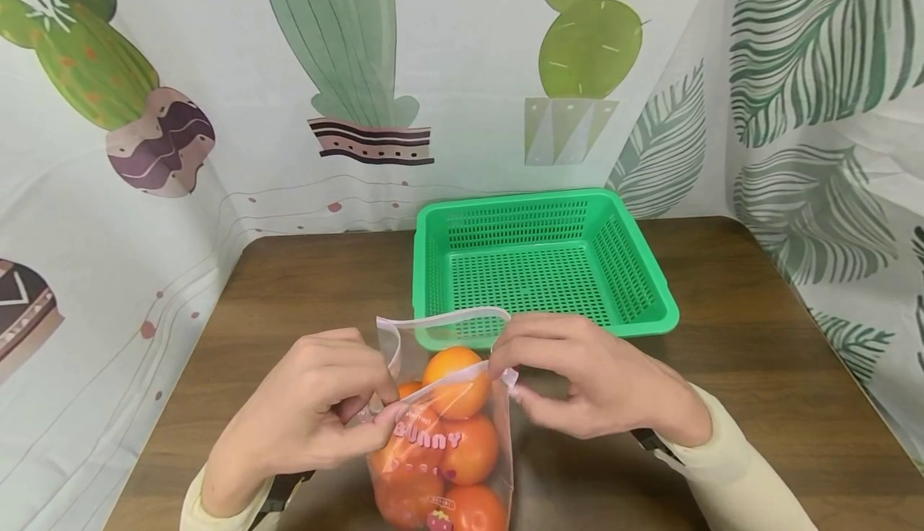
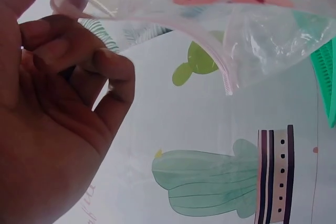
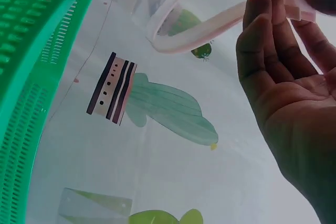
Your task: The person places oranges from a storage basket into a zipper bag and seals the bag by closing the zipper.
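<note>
Holding a bag of oranges open at its mouth

Standing upright on the wooden table, the clear plastic bag sits between the two hands at the near edge, just in front of the green basket. The bag is packed with oranges, and the topmost one rises level with the opening, which judges as the reason the mouth is being spread rather than left flat.

The person's left hand pinches the near-left corner of the zip strip between thumb and curled fingers; the left wrist view shows the strip running out from under the fingertips. The right hand grips the opposite end of the strip, thumb against fingers, and the right wrist view shows the pale strip bent in a loop past its fingertips. With both ends held and pulled apart, the far lip bows out into an arch while the near lip stretches across the top orange.

The basket lies behind the bag, open side up and nothing visible inside it, its near rim just beyond the bag's mouth. Cloth printed with cactus and leaf patterns hangs around the table on three sides.
</note>
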Tool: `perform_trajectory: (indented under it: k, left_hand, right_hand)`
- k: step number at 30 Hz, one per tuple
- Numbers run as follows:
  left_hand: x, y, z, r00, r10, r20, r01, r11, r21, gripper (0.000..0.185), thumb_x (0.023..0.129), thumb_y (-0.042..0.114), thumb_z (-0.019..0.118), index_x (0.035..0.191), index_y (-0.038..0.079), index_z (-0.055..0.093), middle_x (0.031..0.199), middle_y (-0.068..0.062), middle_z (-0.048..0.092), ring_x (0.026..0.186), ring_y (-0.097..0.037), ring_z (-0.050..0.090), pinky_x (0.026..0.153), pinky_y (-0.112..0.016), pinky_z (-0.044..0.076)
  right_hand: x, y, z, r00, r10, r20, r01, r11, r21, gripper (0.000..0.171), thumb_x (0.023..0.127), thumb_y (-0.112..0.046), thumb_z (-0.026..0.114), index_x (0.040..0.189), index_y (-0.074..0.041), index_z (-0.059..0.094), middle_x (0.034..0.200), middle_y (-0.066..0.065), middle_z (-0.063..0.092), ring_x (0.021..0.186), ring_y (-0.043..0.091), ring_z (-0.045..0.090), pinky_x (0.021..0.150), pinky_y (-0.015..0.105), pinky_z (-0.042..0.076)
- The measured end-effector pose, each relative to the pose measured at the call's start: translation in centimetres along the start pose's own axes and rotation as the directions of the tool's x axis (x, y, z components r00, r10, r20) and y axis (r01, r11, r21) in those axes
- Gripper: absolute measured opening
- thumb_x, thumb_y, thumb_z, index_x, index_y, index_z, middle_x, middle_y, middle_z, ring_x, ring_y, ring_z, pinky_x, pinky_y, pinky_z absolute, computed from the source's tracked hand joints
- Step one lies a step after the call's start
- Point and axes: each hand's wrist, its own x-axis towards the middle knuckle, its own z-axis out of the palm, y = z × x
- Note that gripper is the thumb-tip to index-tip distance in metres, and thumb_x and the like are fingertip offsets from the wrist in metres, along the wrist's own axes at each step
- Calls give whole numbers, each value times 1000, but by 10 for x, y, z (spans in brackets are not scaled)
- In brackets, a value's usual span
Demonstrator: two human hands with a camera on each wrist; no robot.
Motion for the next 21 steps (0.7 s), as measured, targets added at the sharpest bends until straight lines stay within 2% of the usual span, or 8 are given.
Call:
perform_trajectory:
  k: [4,8,11,16,18,21]
  left_hand:
    - [4,2,-1,999,30,-37,-30,1000,-1,24,88,6,70,75,22,58,62,13,35,57,4,30,62,-13,28]
    - [7,5,0,996,57,-75,-57,998,-5,25,90,5,70,74,20,57,62,12,35,57,4,31,64,-14,31]
    - [9,10,1,994,36,-101,-35,999,10,23,97,10,67,77,19,60,62,11,36,57,3,33,65,-15,33]
    - [12,23,5,992,-40,-117,51,994,93,17,105,24,64,89,18,69,67,12,42,62,1,39,69,-16,35]
    - [15,30,9,991,-48,-126,67,986,151,18,107,26,63,94,16,70,71,12,44,65,0,43,71,-18,37]
    - [21,37,17,987,-17,-160,56,968,246,18,107,25,62,98,12,71,75,11,48,68,-3,48,73,-23,39]
  right_hand:
    - [0,-3,2,998,23,-52,-21,999,37,10,100,-12,71,109,-11,69,100,-3,70,88,8,65,80,18,54]
    - [-1,-6,2,992,84,-90,-83,996,5,7,101,-9,71,108,-12,69,97,-5,70,83,5,63,75,15,53]
    - [-2,-9,1,985,113,-128,-116,993,-19,9,100,-8,73,106,-12,67,94,-7,67,81,5,61,74,14,51]
    - [-1,-13,-1,976,104,-190,-109,994,-14,6,101,-9,73,102,-11,67,93,-6,66,78,6,60,72,14,50]
    - [0,-15,-2,974,98,-205,-102,995,-11,4,102,-11,71,102,-10,68,93,-5,67,78,6,60,71,14,50]
    - [2,-18,-2,972,80,-219,-84,996,-9,7,104,-14,69,103,-8,69,93,-4,69,77,6,61,71,14,51]
